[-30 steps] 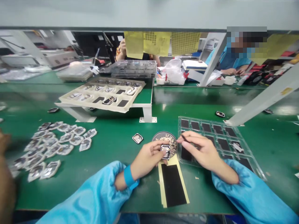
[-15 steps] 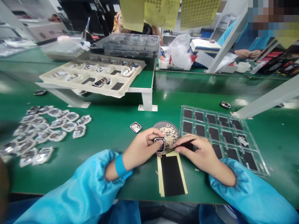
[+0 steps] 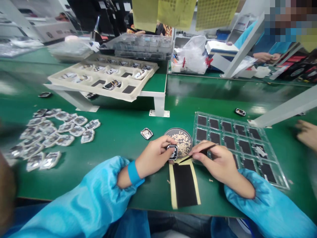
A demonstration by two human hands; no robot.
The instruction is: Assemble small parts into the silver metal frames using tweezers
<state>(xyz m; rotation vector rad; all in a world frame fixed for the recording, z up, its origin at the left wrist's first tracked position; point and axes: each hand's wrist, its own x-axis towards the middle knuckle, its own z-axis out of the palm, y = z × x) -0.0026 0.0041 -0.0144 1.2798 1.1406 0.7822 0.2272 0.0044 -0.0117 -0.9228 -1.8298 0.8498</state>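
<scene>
My left hand is closed on a small watch case, its thumb lying on the case's face. In my right hand is a pair of dark tweezers, slanting down to the left. Their tips are at the top end of a black adhesive sheet on yellow backing; whether they grip anything is too small to tell. Just behind both hands sits a round grey dish full of tiny pale and dark bits. Another watch case lies on the bench left of the dish.
Many wrapped watch parts spread across the left. A clear tray with dark pads stands at right. A cream tray rests on a raised shelf. At the right edge shows another person's blurred hand.
The tweezer tips have moved from beside the watch case down to the top of the black sheet. Another person's hand has appeared at the right edge. The view has shifted slightly.
</scene>
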